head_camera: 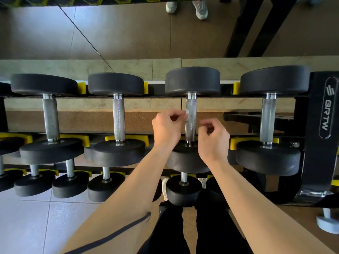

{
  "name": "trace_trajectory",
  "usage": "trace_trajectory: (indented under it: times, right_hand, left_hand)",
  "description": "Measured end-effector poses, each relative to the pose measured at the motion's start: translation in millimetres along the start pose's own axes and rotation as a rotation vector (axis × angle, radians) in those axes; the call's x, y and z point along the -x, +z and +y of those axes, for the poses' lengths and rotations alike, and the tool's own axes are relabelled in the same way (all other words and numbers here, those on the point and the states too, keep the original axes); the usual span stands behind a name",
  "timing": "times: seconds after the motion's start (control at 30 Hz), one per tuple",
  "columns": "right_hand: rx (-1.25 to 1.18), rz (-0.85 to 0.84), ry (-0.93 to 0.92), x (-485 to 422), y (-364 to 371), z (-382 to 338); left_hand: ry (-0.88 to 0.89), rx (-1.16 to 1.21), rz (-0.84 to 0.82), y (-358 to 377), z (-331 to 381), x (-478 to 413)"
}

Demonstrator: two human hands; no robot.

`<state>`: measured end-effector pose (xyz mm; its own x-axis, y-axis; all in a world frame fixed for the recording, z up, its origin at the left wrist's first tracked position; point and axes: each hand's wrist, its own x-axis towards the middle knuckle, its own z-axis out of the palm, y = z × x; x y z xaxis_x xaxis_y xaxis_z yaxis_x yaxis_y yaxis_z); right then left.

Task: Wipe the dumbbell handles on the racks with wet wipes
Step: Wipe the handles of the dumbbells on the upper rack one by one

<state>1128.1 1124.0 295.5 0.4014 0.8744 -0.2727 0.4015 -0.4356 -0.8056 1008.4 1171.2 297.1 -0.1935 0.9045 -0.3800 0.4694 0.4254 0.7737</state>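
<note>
Left hand: the left hand (167,125) is pinching a small white wet wipe (187,112) between thumb and fingertips.
Right hand: the right hand (213,138) is hovering with fingers curled inward; whether it is gripping anything cannot be told.
Task item: the wipe is touching the left flank of the centre handle (190,105), towards its far end, just beyond the left hand's fingertips.
Handle in work: this knurled steel bar is running between the 2 hands, the left hand beside it on 1 side, the right hand just beside it on the other.
Other handles, top tier: 2 handles (118,116) (50,116) are sitting well to the left of the left hand; 1 handle (268,118) is sitting well to the right of the right hand.
Lower tier: several smaller dumbbells (184,187) are resting below the forearms, nearer the person.
Rack: the black rack (319,107) is carrying all of them on yellow cradles.
Step in hand: judged as wiping getting under way on the centre handle.
Progress: no handle is showing wetness or streaks, so which are done cannot be told; judged early to middling.
Remaining: the rest of this bar's length, plus any handle on both tiers not already wiped.
</note>
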Motion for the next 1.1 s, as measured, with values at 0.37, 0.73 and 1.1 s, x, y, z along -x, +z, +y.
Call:
trace_trajectory:
  times: [0.37,0.73,1.1]
  right_hand:
    - [-0.024,0.011,0.021,0.6,-0.2,0.1]
    - [-0.029,0.034,0.017,0.9,0.1,6.9]
    - [-0.061,-0.252,-0.196,-6.7,-17.2,4.1]
  left_hand:
    - [0.110,-0.062,-0.046,-6.8,6.0,5.0]
    - [0.286,-0.391,-0.238,-8.7,-10.8,23.4]
    - [0.076,0.099,-0.076,-9.4,0.0,36.5]
